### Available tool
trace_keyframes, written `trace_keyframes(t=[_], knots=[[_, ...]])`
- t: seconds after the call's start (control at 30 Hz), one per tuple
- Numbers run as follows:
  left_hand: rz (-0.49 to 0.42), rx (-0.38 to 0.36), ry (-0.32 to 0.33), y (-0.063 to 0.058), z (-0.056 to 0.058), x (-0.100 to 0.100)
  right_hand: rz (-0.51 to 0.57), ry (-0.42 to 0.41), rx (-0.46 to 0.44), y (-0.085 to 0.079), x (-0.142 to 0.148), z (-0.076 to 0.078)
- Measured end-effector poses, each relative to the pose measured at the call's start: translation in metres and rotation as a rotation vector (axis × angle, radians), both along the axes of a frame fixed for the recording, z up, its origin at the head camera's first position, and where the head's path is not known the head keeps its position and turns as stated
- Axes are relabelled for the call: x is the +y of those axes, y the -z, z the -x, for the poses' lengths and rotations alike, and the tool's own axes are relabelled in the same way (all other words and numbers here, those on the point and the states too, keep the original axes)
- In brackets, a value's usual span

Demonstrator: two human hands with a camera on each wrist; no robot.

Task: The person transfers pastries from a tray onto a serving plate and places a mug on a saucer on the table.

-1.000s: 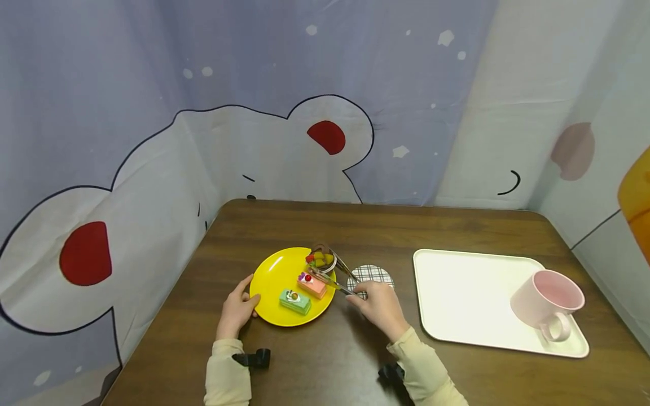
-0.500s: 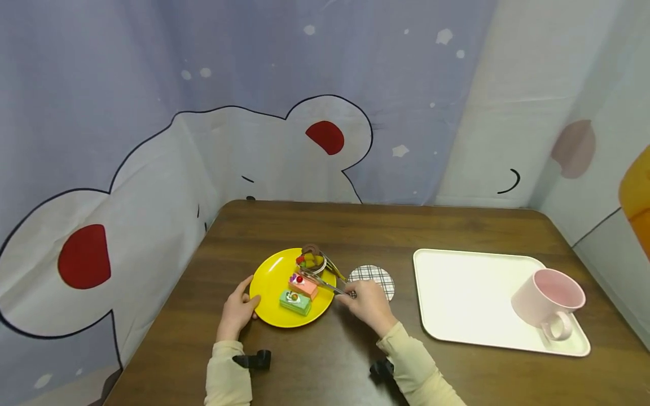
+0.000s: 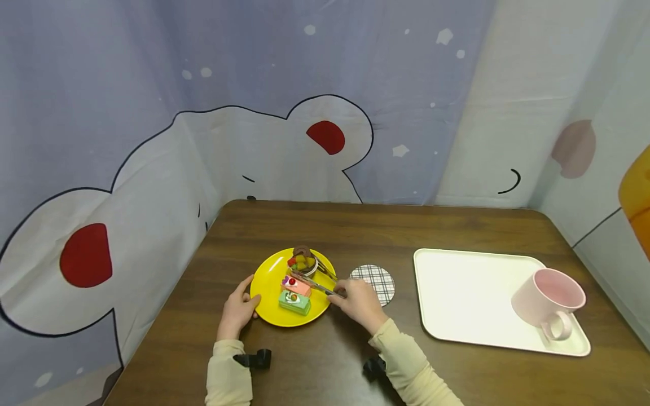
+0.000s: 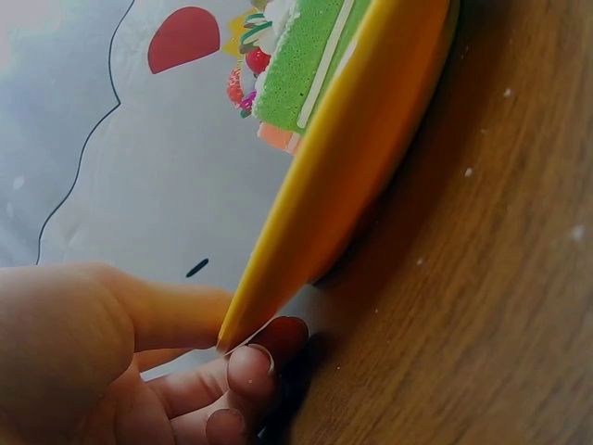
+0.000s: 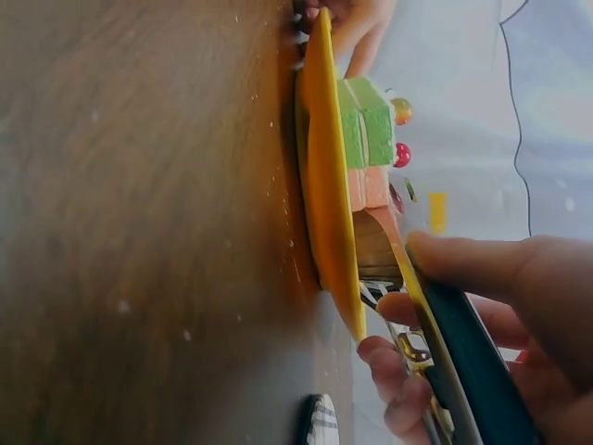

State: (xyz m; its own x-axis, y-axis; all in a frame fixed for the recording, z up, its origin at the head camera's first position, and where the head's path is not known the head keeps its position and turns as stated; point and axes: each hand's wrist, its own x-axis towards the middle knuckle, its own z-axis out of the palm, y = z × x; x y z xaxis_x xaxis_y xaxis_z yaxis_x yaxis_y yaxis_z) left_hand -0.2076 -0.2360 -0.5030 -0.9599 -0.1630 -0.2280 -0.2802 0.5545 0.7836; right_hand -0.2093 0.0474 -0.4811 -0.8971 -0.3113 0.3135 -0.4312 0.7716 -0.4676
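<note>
My left hand pinches the left rim of the yellow plate, thumb above and fingers below, as the left wrist view shows. In my right hand I hold metal tongs with dark handle covers. Their arms reach over the plate's right side, around a toy fruit dessert cup with a chocolate-coloured ring on top. Nearer to me on the plate are a pink toy cake slice and a green toy cake slice, close together. The cup's base is partly hidden by the tongs.
A round checked coaster lies right of the plate, behind my right hand. Farther right is a cream tray, with a pink mug at its right end. A patterned curtain hangs behind the wooden table.
My right hand and the tongs have moved left, carrying the dessert cup from the plate's right edge farther in. The pink slice has shifted left too. My left hand stays at the rim.
</note>
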Motion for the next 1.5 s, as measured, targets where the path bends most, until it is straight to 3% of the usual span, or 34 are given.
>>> trace_keyframes(t=[0.4,0.6,0.9,1.5], knots=[[-0.003,0.006,0.002,-0.006,-0.003,0.002,0.029,0.000,-0.018,-0.002,0.003,0.002],[-0.001,0.009,0.010,-0.005,-0.003,0.002,0.077,-0.019,-0.046,-0.003,0.010,0.004],[-0.004,0.010,0.006,-0.004,-0.003,0.001,0.054,-0.025,-0.129,-0.012,0.026,0.003],[0.011,0.002,-0.002,-0.001,-0.002,0.001,0.090,0.114,-0.163,-0.032,0.060,-0.030]])
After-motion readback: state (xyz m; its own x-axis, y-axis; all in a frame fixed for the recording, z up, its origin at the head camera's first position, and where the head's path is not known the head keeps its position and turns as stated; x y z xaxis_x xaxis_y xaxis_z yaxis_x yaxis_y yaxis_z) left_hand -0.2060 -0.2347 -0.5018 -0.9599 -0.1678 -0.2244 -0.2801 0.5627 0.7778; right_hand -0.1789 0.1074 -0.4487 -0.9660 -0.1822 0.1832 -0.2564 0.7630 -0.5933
